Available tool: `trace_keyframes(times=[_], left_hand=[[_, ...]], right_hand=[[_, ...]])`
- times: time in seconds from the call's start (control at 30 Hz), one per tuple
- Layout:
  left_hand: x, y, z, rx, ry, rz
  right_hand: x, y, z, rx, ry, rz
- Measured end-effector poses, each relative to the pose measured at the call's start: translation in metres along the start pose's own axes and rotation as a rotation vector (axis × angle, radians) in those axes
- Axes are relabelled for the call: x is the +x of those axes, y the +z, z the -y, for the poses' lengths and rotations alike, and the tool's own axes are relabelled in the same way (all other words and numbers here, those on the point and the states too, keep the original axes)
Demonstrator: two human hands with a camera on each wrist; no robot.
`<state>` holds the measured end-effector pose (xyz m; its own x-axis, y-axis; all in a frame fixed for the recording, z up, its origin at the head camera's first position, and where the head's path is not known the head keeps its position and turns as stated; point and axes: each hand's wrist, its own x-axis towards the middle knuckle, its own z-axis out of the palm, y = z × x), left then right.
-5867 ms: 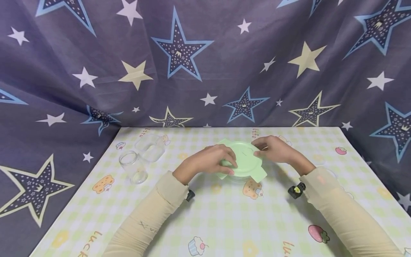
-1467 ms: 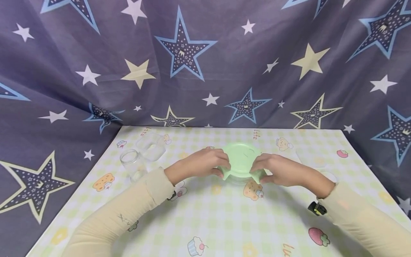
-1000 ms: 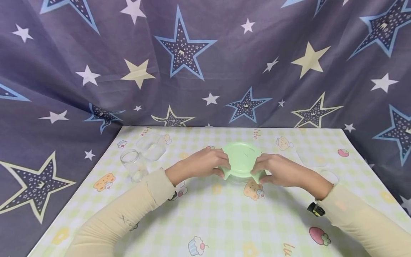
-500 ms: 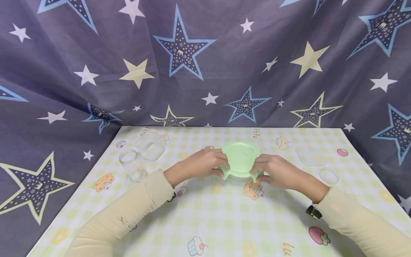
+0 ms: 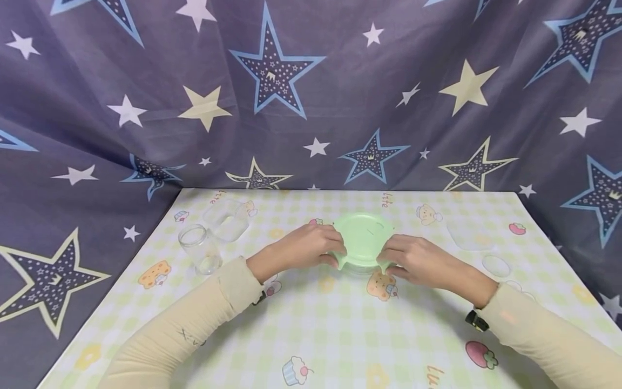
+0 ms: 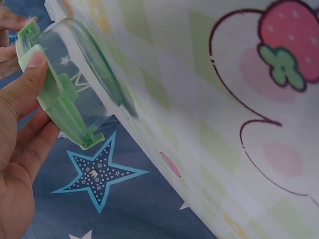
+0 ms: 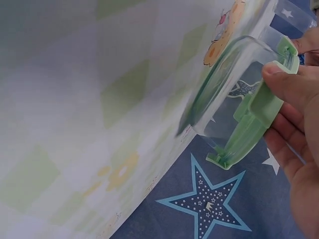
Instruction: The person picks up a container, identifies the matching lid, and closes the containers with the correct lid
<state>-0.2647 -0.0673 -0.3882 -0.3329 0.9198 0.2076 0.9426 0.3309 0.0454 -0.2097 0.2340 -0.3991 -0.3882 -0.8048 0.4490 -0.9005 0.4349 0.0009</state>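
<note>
A round clear food container [image 5: 358,270] sits on the table under a pale green snap lid [image 5: 363,237]. At its front left, my left hand [image 5: 302,249] pinches a locking flap, thumb on the flap and fingers over the lid. My right hand [image 5: 423,262] pinches another flap at the front right the same way. Up close in the left wrist view, the thumb presses on the green flap [image 6: 50,87]. The right wrist view has the right thumb on its flap [image 7: 266,103]. Both flaps slant downward; whether they are latched cannot be told.
Left of the hands stand an open clear jar [image 5: 200,249] and a clear squarish container [image 5: 225,220]. On the right lie a clear squarish lid [image 5: 468,236] and a small clear round lid [image 5: 497,266]. A star-print curtain [image 5: 311,97] hangs behind the table.
Since the oldest frame, both hands have moved to the lid's front flaps, which went from sticking outward to slanting down. Over the last second the hands hardly move.
</note>
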Motion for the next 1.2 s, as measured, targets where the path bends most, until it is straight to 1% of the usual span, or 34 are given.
trace_keyframes(times=[0.23, 0.4, 0.63, 0.9, 1.03, 1.2], left_hand=[[-0.0017, 0.0016, 0.0020, 0.015, 0.010, -0.030], [-0.0028, 0.0021, 0.0020, 0.006, 0.015, -0.043], [-0.0033, 0.0030, 0.0020, -0.014, 0.025, -0.063], [-0.0024, 0.0029, 0.0007, -0.015, 0.033, -0.051], [-0.0021, 0.0035, 0.0012, 0.027, 0.075, -0.047], [-0.0009, 0.0058, 0.0030, 0.080, 0.148, -0.080]], right_hand=[[0.0024, 0.0013, 0.0007, -0.064, -0.040, 0.007], [0.0037, 0.0029, 0.0015, -0.097, -0.060, 0.016], [0.0047, 0.0039, 0.0015, -0.133, -0.098, 0.004], [0.0023, 0.0072, 0.0016, -0.126, -0.091, -0.026], [0.0018, 0.0083, 0.0019, -0.122, -0.082, -0.027], [0.0004, 0.0080, 0.0022, -0.125, -0.075, -0.030]])
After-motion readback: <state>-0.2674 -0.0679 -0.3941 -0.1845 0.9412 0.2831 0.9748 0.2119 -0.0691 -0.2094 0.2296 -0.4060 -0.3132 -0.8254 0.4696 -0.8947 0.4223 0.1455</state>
